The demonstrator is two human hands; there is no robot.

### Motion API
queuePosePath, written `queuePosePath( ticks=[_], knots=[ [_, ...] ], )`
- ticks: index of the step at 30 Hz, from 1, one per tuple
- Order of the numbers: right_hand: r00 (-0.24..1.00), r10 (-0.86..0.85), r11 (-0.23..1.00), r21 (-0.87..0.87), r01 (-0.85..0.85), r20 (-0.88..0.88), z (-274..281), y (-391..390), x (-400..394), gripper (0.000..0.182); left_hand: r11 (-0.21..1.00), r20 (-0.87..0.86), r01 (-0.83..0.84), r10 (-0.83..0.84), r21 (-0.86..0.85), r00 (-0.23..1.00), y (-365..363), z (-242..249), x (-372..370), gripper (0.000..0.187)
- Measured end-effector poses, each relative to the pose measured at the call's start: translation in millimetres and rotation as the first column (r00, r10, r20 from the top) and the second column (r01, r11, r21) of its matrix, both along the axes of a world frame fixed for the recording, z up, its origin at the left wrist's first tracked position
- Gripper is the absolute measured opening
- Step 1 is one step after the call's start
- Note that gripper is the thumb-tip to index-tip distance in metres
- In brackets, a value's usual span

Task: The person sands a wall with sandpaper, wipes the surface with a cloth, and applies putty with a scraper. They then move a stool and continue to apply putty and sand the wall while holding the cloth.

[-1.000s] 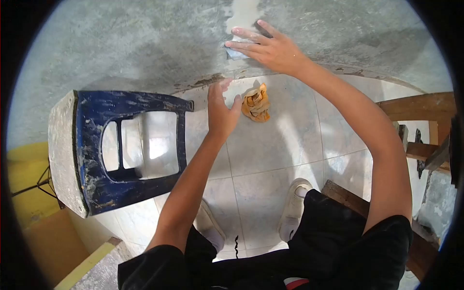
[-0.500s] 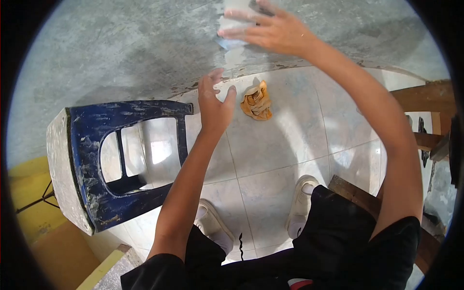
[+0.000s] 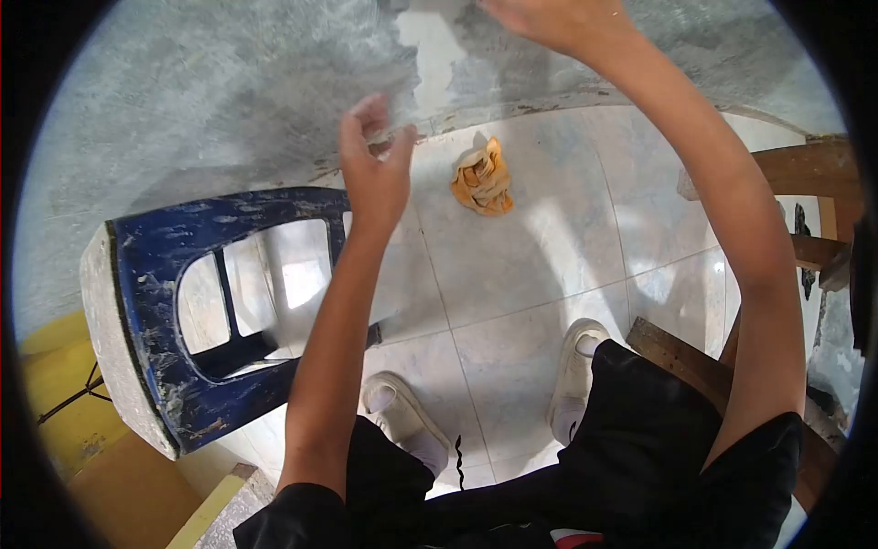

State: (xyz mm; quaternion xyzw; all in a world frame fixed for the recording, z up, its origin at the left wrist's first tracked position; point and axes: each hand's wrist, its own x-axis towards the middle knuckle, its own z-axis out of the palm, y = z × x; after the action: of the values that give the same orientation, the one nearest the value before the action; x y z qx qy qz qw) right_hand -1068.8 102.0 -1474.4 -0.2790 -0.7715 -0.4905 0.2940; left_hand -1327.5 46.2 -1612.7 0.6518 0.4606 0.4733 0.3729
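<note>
My left hand (image 3: 377, 169) hangs in front of the grey wall, beyond the blue stool. Its fingers are loosely bent with the thumb apart, and nothing is between them. At the top edge of the view, my right hand (image 3: 569, 20) is up by the wall (image 3: 265, 82). The frame cuts off most of its fingers, so what they hold, if anything, is hidden. A pale patch (image 3: 434, 59) runs down the wall between the two hands. On the tiles below lies a crumpled orange-yellow cloth (image 3: 485, 183), apart from both hands.
A worn blue plastic stool (image 3: 151, 302) with a pale seat lies on its side at the left. Yellow furniture (image 3: 69, 366) stands behind it. Wooden pieces (image 3: 677, 357) are at the right, close to my leg. My shoes (image 3: 402, 416) rest on the tiled floor (image 3: 521, 274).
My right hand has moved up along the wall, partly out of view. My left hand has shifted a little up and left. The cloth still lies on the floor.
</note>
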Motion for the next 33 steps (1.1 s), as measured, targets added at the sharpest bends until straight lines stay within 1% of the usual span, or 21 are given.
queuePosePath(
  ticks=[4, 6, 8, 11, 12, 13, 14, 15, 16, 18, 20, 21, 23, 24, 25, 26, 27, 28, 30, 31, 33],
  knots=[
    [0.996, 0.093, 0.996, 0.014, -0.093, -0.013, -54.5, 13.6, -14.0, 0.042, 0.995, 0.077, -0.044, 0.051, -0.093, 0.996, -0.4, 15.8, 2.8, 0.047],
    [0.988, 0.102, 0.97, -0.23, -0.074, 0.112, -70.0, 7.1, -7.9, 0.042, 0.997, 0.08, -0.037, 0.043, -0.072, 0.996, 3.5, 17.4, 4.8, 0.047],
    [0.996, 0.083, 0.975, -0.211, -0.072, 0.042, -43.1, 6.8, -7.5, 0.041, 0.996, 0.075, -0.043, 0.049, -0.079, 0.996, 2.3, 18.5, 3.7, 0.047],
    [0.993, 0.07, 0.969, 0.23, -0.09, 0.095, -7.3, 20.9, 2.3, 0.048, 0.996, 0.119, -0.064, 0.071, -0.063, 0.99, -1.1, 21.8, 8.4, 0.048],
    [0.996, 0.065, 0.998, -0.029, -0.063, 0.065, -18.9, 8.1, -9.0, 0.047, 0.996, 0.1, -0.074, 0.08, -0.057, 0.992, -2.9, 20.2, 9.7, 0.049],
    [0.998, 0.042, 0.96, -0.28, -0.029, 0.039, -32.4, -0.8, -13.3, 0.046, 0.996, 0.08, -0.076, 0.08, -0.045, 0.994, -2.3, 19.6, 13.2, 0.049],
    [0.99, -0.005, 0.969, -0.245, 0.039, 0.139, -51.2, -0.4, -7.5, 0.048, 0.996, 0.082, -0.073, 0.076, -0.042, 0.994, -2.9, 19.0, 17.4, 0.049],
    [0.991, -0.004, 0.97, -0.24, 0.036, 0.132, -46.8, 5.8, -6.8, 0.048, 0.998, 0.083, -0.066, 0.067, -0.017, 0.994, -2.4, 17.8, 18.4, 0.05],
    [0.989, 0.141, 0.972, -0.195, -0.128, 0.054, -37.7, 11.8, -8.0, 0.046, 0.998, 0.079, -0.057, 0.057, 0.004, 0.995, -1.9, 17.4, 17.4, 0.05],
    [0.958, 0.286, 0.946, -0.152, -0.286, -0.023, -26.5, 14.1, -8.3, 0.044, 0.999, 0.085, -0.041, 0.041, -0.003, 0.996, 3.0, 18.3, 17.4, 0.05],
    [0.999, 0.029, 0.997, -0.074, -0.032, -0.041, -11.2, 14.0, -3.5, 0.05, 1.0, 0.121, -0.031, 0.031, -0.004, 0.992, 1.7, 19.2, 21.2, 0.051],
    [0.999, 0.039, 0.997, -0.066, -0.041, -0.031, -17.3, 10.5, -1.9, 0.05, 0.999, 0.104, -0.036, 0.035, 0.014, 0.994, 2.0, 18.8, 20.6, 0.05],
    [0.953, 0.032, 0.925, -0.371, 0.086, 0.302, -47.9, -4.4, 4.0, 0.048, 0.999, 0.072, -0.026, 0.023, 0.042, 0.997, 5.0, 25.1, 22.6, 0.05],
    [0.955, 0.105, 0.928, -0.372, 0.005, 0.276, -41.6, -2.0, 5.7, 0.051, 0.999, 0.069, -0.036, 0.033, 0.039, 0.997, 4.0, 29.9, 22.9, 0.049],
    [0.959, 0.108, 0.928, -0.373, -0.002, 0.264, -34.9, -5.4, 4.7, 0.051, 0.998, 0.067, -0.053, 0.05, 0.037, 0.997, 4.7, 33.0, 19.8, 0.048],
    [0.985, 0.05, 0.948, -0.318, 0.005, 0.165, -28.8, -11.1, 3.9, 0.053, 0.998, 0.059, -0.059, 0.057, 0.033, 0.997, 10.3, 35.1, 15.8, 0.048],
    [0.998, -0.001, 0.964, -0.266, 0.018, 0.065, -26.9, -14.1, 1.5, 0.054, 0.997, 0.121, -0.042, 0.033, 0.071, 0.992, 18.9, 37.7, 13.4, 0.048],
    [0.998, 0.002, 0.961, -0.276, 0.017, 0.067, -35.8, -12.4, 1.5, 0.054, 0.994, 0.187, -0.022, 0.001, 0.106, 0.982, 22.4, 39.9, 12.2, 0.048],
    [0.937, 0.037, 0.934, -0.345, 0.091, 0.349, -47.1, -3.2, 3.2, 0.058, 0.995, 0.22, -0.041, 0.021, 0.086, 0.975, 26.1, 51.7, 7.6, 0.048],
    [0.939, 0.033, 0.934, -0.346, 0.094, 0.344, -47.6, -2.6, 4.0, 0.058, 0.997, 0.238, -0.052, 0.037, 0.058, 0.97, 26.3, 58.1, 5.3, 0.048],
    [0.996, 0.087, 0.958, -0.275, -0.081, 0.01, -44.8, 2.6, 0.5, 0.06, 0.996, 0.258, -0.059, 0.04, 0.069, 0.965, 30.8, 68.7, 1.2, 0.048]
  ],
)
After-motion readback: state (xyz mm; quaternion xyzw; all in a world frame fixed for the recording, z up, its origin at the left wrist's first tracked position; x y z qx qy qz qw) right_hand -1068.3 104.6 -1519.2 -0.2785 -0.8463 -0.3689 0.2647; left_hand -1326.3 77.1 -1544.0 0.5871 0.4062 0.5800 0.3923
